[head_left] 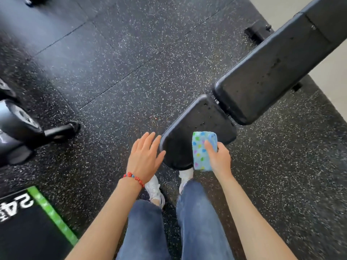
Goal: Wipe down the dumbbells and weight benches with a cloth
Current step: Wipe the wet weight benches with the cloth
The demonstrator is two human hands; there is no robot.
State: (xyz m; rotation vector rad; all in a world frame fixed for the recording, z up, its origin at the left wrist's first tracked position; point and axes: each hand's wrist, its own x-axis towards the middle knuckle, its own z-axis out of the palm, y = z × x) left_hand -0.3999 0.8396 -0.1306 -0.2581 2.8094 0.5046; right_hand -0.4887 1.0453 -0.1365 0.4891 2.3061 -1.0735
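Biggest thing going on is the black rubber floor (131, 59), speckled with white flecks, filling pretty much the whole frame. Running from the upper right corner down toward the center is the weight bench (272, 72), black padding, with a long back pad (277, 68) and then a smaller seat pad (195, 132) just below it, a narrow gap between the two. Both pads look dotted with small droplets or specks, can't tell which.

Over at the left edge there's some dark grey gym equipment (16, 124), blurry, with a black foot sticking out onto the floor. Lower left corner has a black mat (24, 231) with a green stripe and white lettering on it.

Bottom middle you've got the person's legs in blue jeans (197, 222) and white sneakers (155, 190) poking out under the near end of the seat.

Left hand (145, 156) is spread flat with straight fingers, holding nothing, right up against the left edge of the seat pad. There's a red beaded bracelet (134, 178) on that wrist.

Right hand (218, 156) is gripping the cloth (201, 149), a folded light blue one with colorful spots, fingers curled round it. It's sitting on the lower right part of the seat pad, hanging a little over the near edge.
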